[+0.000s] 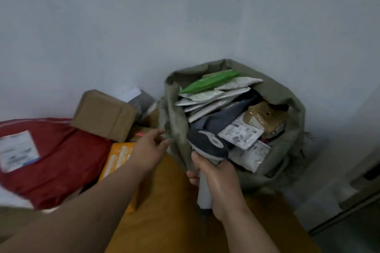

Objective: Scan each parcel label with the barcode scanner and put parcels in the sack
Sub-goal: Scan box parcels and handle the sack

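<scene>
A grey-green woven sack (287,113) stands open against the wall, filled with several parcels: a green mailer (209,81), white mailers, a grey bag, a brown box. My right hand (221,183) grips the white handle of the barcode scanner (207,144), whose dark head hangs over the sack's near rim. My left hand (149,150) pinches the sack's left rim. To the left lie a red parcel (61,160) with a white label, a brown cardboard box (104,115) and an orange parcel (119,158).
A grey wall rises behind everything. A yellow-brown surface (168,211) fills the foreground below my arms. A pale floor and a dark door frame (353,207) lie at the right. More grey and white packages (139,98) sit behind the cardboard box.
</scene>
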### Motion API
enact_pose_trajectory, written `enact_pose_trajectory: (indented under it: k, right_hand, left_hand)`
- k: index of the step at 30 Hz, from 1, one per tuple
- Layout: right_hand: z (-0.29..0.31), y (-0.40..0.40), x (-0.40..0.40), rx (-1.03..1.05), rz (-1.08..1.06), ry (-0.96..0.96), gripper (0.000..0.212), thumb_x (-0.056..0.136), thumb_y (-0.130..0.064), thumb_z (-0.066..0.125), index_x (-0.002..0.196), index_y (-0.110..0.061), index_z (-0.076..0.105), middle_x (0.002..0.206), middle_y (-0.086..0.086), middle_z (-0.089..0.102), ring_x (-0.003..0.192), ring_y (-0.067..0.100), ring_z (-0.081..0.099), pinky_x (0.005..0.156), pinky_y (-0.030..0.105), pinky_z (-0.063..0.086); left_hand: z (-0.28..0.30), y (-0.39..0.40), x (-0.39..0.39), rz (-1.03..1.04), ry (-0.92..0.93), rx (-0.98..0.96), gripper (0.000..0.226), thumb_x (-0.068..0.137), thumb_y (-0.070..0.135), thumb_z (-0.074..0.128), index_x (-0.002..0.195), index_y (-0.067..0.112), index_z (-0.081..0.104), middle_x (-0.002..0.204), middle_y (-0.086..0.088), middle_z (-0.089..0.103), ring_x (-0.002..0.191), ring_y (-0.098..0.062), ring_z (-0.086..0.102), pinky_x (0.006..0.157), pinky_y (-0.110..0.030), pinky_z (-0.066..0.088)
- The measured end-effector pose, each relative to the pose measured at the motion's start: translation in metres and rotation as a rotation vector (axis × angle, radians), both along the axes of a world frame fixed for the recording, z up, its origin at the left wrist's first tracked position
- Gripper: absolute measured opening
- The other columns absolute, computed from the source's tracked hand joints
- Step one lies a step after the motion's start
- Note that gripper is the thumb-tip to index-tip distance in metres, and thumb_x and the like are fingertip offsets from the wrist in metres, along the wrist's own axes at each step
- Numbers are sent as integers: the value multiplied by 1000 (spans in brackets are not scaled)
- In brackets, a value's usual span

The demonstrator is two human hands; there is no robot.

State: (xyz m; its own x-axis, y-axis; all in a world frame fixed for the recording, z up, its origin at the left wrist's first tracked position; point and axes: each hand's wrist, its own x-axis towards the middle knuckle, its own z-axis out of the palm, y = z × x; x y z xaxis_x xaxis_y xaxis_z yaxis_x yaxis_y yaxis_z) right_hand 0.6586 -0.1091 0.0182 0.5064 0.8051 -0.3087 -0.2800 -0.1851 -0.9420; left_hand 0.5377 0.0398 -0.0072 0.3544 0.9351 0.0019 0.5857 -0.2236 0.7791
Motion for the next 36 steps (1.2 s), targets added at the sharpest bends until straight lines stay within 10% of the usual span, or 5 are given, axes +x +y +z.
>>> enact_pose_trajectory:
  k: [8,17,22,28,36]
  right_hand:
    - [8,-3,-206,8,212,-40,23,85,-30,77,88,-8,72,61,0,70,70,24,71,84,53,59]
    - [1,9,-371,-7,355,-65,26,83,-30,78,93,-7,71,62,3,72,62,19,71,68,36,60]
    - [-7,37,-397,-43,368,-103,30,82,-35,78,90,-7,72,71,9,74,64,20,71,63,33,54]
    - [-20,88,-388,-64,313,-97,23,83,-32,78,86,-10,72,65,4,73,64,18,71,70,36,58]
    - [-44,145,-354,-138,328,-104,28,82,-35,78,89,-9,72,68,3,75,64,14,72,76,39,59]
  left_hand:
    - [-4,-47,-265,349,-53,-70,35,97,24,60,131,16,59,115,-2,64,103,-20,60,83,-29,48]
    - [4,-88,-468,655,-113,-180,34,101,30,53,134,22,55,121,-5,63,93,-16,61,69,-29,52]
    - [5,-77,-500,710,-133,-221,30,102,31,52,131,24,58,108,-3,65,84,-14,62,59,-26,49]
    - [1,-12,-473,707,-307,-343,26,100,25,55,124,17,62,106,-6,66,97,-21,63,88,-38,55]
    - [-16,76,-398,683,-396,-419,35,97,33,61,125,12,57,111,-6,63,96,-19,63,91,-40,56]
